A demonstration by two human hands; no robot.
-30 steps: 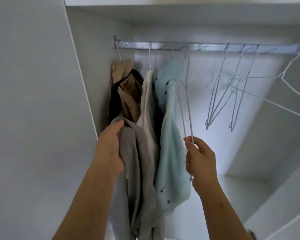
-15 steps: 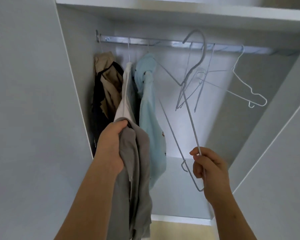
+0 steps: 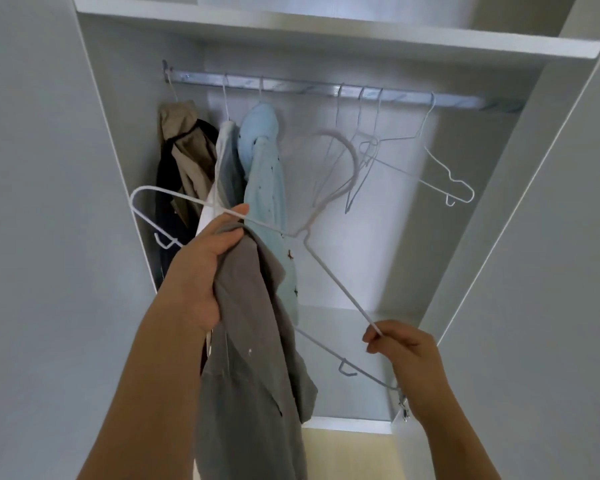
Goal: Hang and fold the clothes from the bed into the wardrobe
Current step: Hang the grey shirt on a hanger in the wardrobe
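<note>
The open wardrobe fills the view, its rail far and high, carrying beige, white and pale blue clothes at the left and bare wire hangers to the right. Nearer, of the two hands, the left hand grips a bunched grey garment in front of the hung clothes — the right hand pinches one arm of a loose white hanger, tilted
</note>
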